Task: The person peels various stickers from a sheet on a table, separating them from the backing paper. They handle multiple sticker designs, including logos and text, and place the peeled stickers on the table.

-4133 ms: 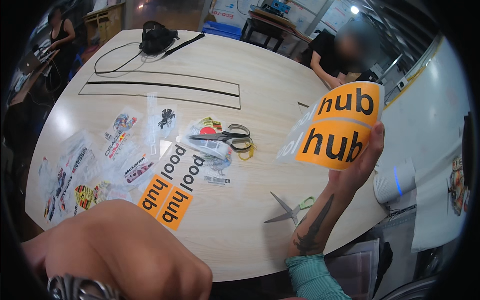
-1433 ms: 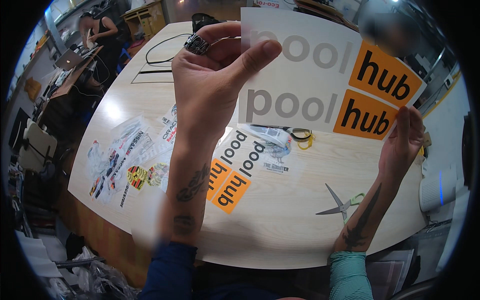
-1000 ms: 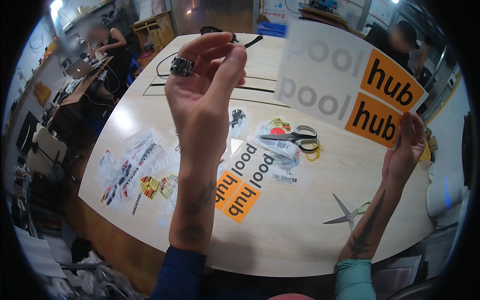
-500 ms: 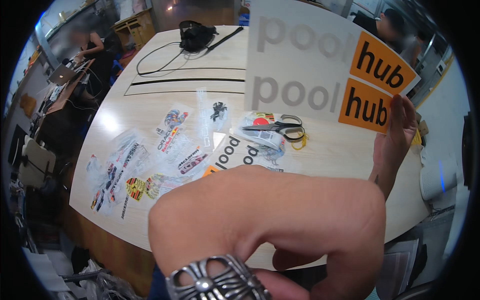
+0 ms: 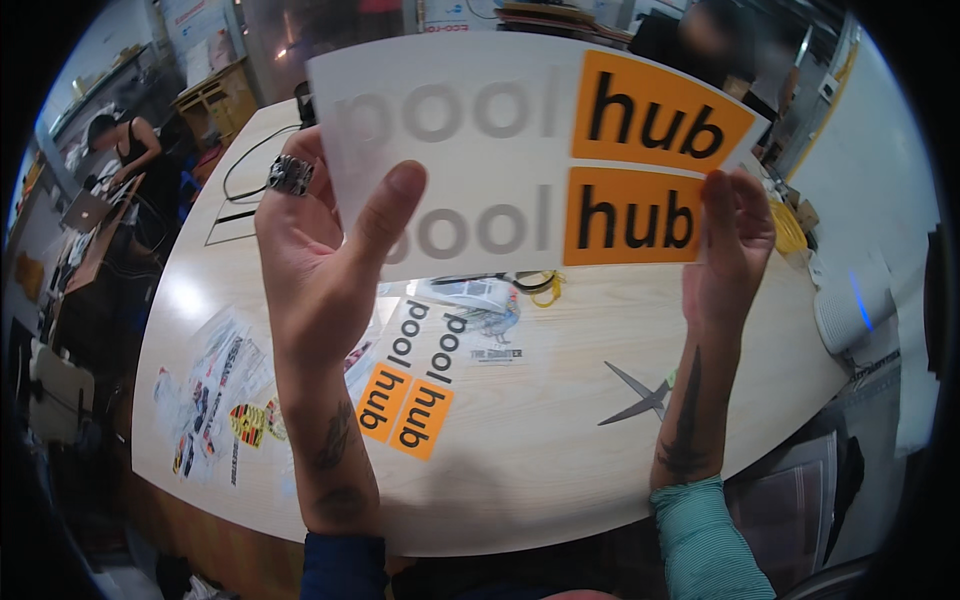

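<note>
Head view: the left hand and right hand pinch opposite ends of the orange-and-white sheet above the table, and though the grasp behind is mostly hidden, uneven tugging could crease it.
</note>
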The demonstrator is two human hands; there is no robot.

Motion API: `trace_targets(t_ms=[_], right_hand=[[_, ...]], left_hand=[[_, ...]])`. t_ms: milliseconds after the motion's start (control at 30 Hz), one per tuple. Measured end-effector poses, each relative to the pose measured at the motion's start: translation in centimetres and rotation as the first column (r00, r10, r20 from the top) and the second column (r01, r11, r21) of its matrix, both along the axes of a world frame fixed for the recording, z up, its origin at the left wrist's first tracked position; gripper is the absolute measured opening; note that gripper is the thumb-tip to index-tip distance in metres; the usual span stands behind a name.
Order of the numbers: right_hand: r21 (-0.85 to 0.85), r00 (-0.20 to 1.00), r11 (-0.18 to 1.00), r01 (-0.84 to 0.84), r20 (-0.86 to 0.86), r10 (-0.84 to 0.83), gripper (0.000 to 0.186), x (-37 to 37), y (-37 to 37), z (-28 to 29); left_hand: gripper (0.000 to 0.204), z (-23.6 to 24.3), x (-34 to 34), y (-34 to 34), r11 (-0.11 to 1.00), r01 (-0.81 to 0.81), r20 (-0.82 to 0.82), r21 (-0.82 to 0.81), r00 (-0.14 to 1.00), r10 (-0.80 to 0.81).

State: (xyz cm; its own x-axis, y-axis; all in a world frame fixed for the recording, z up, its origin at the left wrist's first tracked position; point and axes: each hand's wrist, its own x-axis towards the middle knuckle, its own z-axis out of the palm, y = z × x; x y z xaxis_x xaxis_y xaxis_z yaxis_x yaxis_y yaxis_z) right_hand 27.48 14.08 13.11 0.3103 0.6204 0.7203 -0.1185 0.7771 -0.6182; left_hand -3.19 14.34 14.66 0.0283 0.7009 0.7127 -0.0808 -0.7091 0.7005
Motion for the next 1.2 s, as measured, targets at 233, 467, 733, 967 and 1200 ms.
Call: trace_targets(t_ms=[233,467,733,967,1200], right_hand=[[-0.007,0.991,1.000,-0.005,0.132,0.006,0.023,-0.8,-0.3,0.2],[-0.051,0.985,0.999,0.012,0.175,-0.003,0.024,-0.6,-0.6,0.3],[-0.188,0.965,0.982,0.025,0.261,0.026,0.021,-0.2,-0.1,0.1],[-0.605,0.925,0.784,-0.143,0.201,0.324,0.026,-1.6,-0.6,-1.2],[-0.707,0.948,0.692,-0.144,0.102,0.302,0.029,-3.0,-3.0,-9.6]], left_hand=[[0.035,-0.2,1.3,0.0,0.974,0.216,0.232,-0.072,0.953,-0.195],[0.035,-1.6,0.4,1.5,0.972,0.202,0.234,-0.117,0.957,-0.171],[0.030,-3.6,-0.2,3.9,0.951,0.219,0.294,-0.217,0.944,-0.151],[0.027,-6.5,-1.5,6.0,0.903,0.205,0.315,-0.376,0.945,-0.084],[0.050,-15.4,-1.1,1.6,0.653,0.509,0.655,-0.561,0.755,-0.026]])
